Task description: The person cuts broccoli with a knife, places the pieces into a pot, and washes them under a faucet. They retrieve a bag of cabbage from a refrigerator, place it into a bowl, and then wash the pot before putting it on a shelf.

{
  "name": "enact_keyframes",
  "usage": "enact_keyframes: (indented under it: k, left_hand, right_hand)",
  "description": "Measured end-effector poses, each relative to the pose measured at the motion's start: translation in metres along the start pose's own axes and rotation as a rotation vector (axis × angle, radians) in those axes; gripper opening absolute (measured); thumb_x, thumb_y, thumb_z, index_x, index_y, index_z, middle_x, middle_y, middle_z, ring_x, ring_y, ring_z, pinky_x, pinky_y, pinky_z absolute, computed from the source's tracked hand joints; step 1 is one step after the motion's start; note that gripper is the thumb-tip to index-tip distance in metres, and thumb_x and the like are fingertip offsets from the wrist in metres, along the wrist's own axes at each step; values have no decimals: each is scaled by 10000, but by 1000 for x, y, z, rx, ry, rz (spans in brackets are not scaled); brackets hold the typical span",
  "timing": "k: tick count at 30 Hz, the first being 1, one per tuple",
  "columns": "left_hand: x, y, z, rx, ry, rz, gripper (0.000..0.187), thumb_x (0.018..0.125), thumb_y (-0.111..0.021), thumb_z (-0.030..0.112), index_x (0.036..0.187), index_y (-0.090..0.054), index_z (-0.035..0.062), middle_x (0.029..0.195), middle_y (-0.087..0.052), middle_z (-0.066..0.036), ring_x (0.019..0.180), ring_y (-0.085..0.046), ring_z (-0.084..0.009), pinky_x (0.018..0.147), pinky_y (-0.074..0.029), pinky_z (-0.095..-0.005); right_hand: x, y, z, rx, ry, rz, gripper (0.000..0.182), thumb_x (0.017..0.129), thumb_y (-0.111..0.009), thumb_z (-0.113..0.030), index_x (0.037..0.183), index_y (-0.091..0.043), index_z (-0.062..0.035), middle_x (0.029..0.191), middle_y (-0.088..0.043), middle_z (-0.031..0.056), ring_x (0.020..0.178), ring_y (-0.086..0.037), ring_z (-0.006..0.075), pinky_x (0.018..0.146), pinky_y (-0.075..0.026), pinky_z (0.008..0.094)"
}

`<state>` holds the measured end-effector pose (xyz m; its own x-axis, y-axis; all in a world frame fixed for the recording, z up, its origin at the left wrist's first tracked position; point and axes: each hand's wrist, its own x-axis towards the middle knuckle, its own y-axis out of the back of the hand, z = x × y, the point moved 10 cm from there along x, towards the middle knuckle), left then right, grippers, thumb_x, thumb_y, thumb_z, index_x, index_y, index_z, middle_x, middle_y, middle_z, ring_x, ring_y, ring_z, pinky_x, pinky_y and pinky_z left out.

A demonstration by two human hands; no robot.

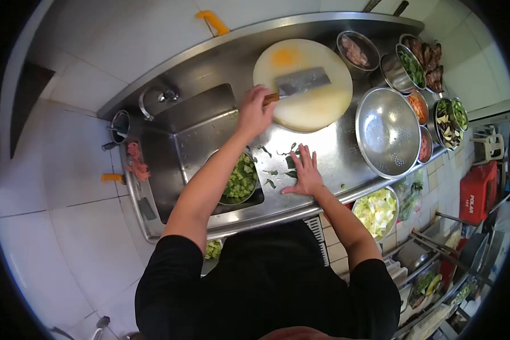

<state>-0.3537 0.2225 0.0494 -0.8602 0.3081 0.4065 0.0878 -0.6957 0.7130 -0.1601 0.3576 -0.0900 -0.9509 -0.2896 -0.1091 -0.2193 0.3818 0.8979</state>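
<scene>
My left hand [255,113] is closed round the wooden handle of a cleaver [303,82]. The cleaver's broad blade lies flat over the round, pale cutting board [306,116], which has an orange stain near its far edge. On the steel counter [334,164], my right hand [305,173] rests with its fingers spread, touching or just beside dark green leaf scraps [290,162]. More scraps are scattered left of it. Below my left forearm, a bowl of chopped greens [241,178] sits in the sink [204,122], partly hidden by that arm.
Right of the board are a steel colander [386,133], a bowl of raw meat [355,52] and several bowls of cut vegetables. A bowl of pale chopped leaves [375,212] stands below the counter edge. The faucet [165,96] is at the left, near pink scraps [136,161].
</scene>
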Motion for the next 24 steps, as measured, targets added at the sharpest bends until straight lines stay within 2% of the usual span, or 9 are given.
enact_keyframes:
  k: [2, 9, 10, 11, 13, 14, 18, 23, 24]
  left_hand:
    - [-38, 29, -18, -141, 9, 87, 336, 884, -666, 196, 1171, -593, 36, 1258, -589, -181, 1190, -535, -373, 1042, -405, -464]
    - [-194, 34, -120, -348, 340, -3, 287, 947, -607, 175, 1181, -591, 8, 1315, -576, -184, 1256, -519, -350, 1076, -386, -409]
    - [-207, 37, -122, -329, 335, -23, 291, 946, -607, 170, 1188, -591, 8, 1322, -572, -181, 1259, -517, -345, 1079, -383, -408]
    - [-216, 38, -123, -311, 328, -42, 296, 945, -607, 165, 1194, -590, 7, 1329, -567, -179, 1262, -514, -339, 1083, -380, -407]
    - [-216, 31, -115, -330, 290, -89, 398, 954, -610, 249, 1271, -572, 12, 1387, -536, -191, 1296, -492, -375, 1103, -371, -432]
    - [-203, 20, -97, -273, 200, -139, 476, 959, -596, 283, 1337, -519, 6, 1452, -468, -202, 1357, -424, -379, 1137, -327, -446]
    - [-188, -59, -37, -21, 32, -400, 751, 983, -492, 449, 1519, -269, -28, 1626, -170, -207, 1515, -116, -368, 1229, -118, -485]
    - [-240, -115, 16, -319, 218, -439, 722, 1023, -381, 476, 1526, -261, -29, 1596, -231, -238, 1504, -138, -402, 1218, -112, -480]
    - [-249, -120, 27, -452, 259, -409, 685, 1039, -348, 472, 1518, -285, -14, 1578, -275, -225, 1486, -196, -388, 1207, -155, -467]
  right_hand:
    - [8, -5, -13, 0, 65, 6, 1365, 499, -678, -880, 1584, -183, -218, 1616, -6, 297, 1485, -20, 513, 1146, -56, 701]
    - [57, -32, -81, -213, 123, -75, 1193, 597, -582, -899, 1573, -250, -299, 1657, -36, 174, 1485, 28, 518, 1104, -15, 761]
    - [56, -13, -94, -192, 159, 20, 867, 771, -628, -717, 1475, -446, -246, 1604, -269, 127, 1474, -152, 477, 1127, -147, 699]
    - [56, -25, -86, -199, 152, 11, 867, 771, -628, -717, 1475, -446, -246, 1604, -269, 127, 1474, -152, 477, 1127, -147, 699]
    - [53, -24, -78, -29, 199, 135, 434, 871, -668, -437, 1215, -633, -173, 1391, -510, 106, 1327, -406, 397, 1071, -316, 576]
    - [46, -7, -83, -68, 191, 305, 124, 876, -658, -219, 947, -640, -119, 1108, -614, 75, 1069, -550, 316, 924, -431, 454]
    - [33, -16, -55, -58, -37, 333, 145, 874, -646, -219, 860, -592, -85, 889, -643, 114, 846, -616, 327, 742, -509, 423]
    - [2, -27, 2, 187, -426, 246, 257, 932, -595, -323, 884, -578, -71, 797, -673, 208, 718, -654, 430, 637, -525, 496]
    - [-8, -21, 7, 327, -429, 401, 294, 942, -598, -329, 882, -569, -43, 782, -675, 220, 716, -659, 435, 621, -525, 482]
